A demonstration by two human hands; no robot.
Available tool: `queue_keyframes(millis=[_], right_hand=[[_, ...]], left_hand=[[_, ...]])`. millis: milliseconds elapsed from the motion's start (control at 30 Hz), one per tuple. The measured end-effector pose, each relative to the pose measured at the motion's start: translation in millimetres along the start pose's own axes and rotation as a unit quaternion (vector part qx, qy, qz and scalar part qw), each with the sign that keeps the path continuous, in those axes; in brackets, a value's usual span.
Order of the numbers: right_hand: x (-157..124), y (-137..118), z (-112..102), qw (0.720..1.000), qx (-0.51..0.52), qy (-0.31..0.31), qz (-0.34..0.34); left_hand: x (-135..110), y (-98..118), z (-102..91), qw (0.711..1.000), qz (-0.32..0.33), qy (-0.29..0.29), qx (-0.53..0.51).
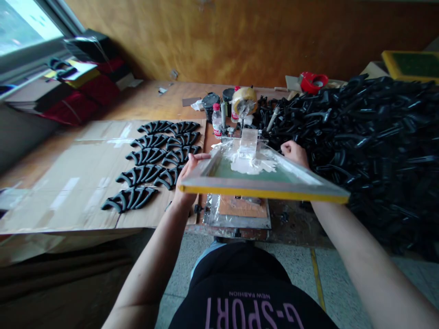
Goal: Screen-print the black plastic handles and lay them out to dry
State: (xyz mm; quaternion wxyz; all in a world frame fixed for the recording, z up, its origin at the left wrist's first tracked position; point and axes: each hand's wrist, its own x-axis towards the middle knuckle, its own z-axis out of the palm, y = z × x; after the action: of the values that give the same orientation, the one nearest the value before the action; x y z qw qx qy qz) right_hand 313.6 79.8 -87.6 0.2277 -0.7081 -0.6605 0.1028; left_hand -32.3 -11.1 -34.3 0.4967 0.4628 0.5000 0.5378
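Observation:
A screen-printing frame (264, 192) with a yellow front edge is tilted up over a small printing base (240, 221). White ink (252, 164) lies pooled on its green mesh, around a squeegee (248, 142). My left hand (188, 172) is closed at the left rail of the frame, one finger pointing right; its palm is partly hidden. Beyond the right rail, my right hand (295, 152) is at the edge of a heap of black plastic handles (329, 132). Its fingers are curled; what they hold, if anything, cannot be made out.
Black curved handles (144, 157) lie in rows on a cardboard sheet (85, 169) to the left. Behind the frame stand a red-capped bottle (216, 121), dark tubs (210, 105) and a tape roll (244, 100). A red tape dispenser (313, 82) sits farther back.

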Motion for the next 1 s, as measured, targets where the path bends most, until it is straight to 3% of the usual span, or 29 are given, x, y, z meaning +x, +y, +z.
queue_keyframes(millis=[67, 167, 267, 333, 433, 467, 533, 600, 667, 733, 800, 900, 1000], right_hand=[[-27.3, 10.2, 23.1, 0.998, -0.006, -0.063, -0.015], [-78.1, 1.6, 64.2, 0.980, -0.036, -0.139, -0.135], [-111.2, -20.1, 88.1, 0.966, -0.114, -0.145, -0.183], [-122.7, -38.3, 90.6, 0.968, -0.136, -0.145, -0.154], [-141.8, -73.0, 85.9, 0.978, -0.114, -0.115, -0.133], [-149.6, -84.7, 84.7, 0.977, -0.097, -0.103, -0.160], [-161.3, -100.7, 82.9, 0.955, -0.046, -0.109, -0.270], [-157.9, -96.7, 77.5, 0.922, 0.006, -0.135, -0.364], [-133.5, -66.9, 63.5, 0.934, 0.021, -0.115, -0.339], [-93.2, -17.4, 41.9, 0.982, -0.011, -0.006, -0.188], [-50.6, 36.3, 19.6, 0.990, -0.051, 0.129, -0.014], [-7.6, 93.4, -0.9, 0.979, -0.064, 0.170, 0.094], [1.1, 110.3, -3.5, 0.970, -0.076, 0.170, 0.154]], left_hand=[[19.0, 12.2, 10.4, 0.998, 0.028, 0.000, -0.048], [35.3, 20.3, 21.6, 0.998, 0.019, 0.000, -0.066], [19.2, 5.3, 29.3, 0.996, 0.003, 0.035, -0.081], [-9.2, -18.1, 36.6, 0.992, -0.099, -0.012, -0.070], [-58.7, -59.7, 50.2, 0.936, -0.315, -0.144, -0.056], [-72.1, -71.9, 52.9, 0.924, -0.345, -0.145, -0.077], [-89.9, -91.2, 49.6, 0.920, -0.359, -0.090, -0.129], [-96.2, -104.9, 28.4, 0.924, -0.353, -0.027, -0.142], [-96.2, -117.4, -11.8, 0.933, -0.346, 0.038, -0.092], [-95.5, -132.6, -63.3, 0.932, -0.337, 0.130, -0.003], [-95.3, -151.0, -112.8, 0.914, -0.355, 0.179, 0.083], [-91.3, -177.0, -159.2, 0.875, -0.403, 0.157, 0.220], [-78.2, -188.4, -171.5, 0.844, -0.403, 0.051, 0.351]])
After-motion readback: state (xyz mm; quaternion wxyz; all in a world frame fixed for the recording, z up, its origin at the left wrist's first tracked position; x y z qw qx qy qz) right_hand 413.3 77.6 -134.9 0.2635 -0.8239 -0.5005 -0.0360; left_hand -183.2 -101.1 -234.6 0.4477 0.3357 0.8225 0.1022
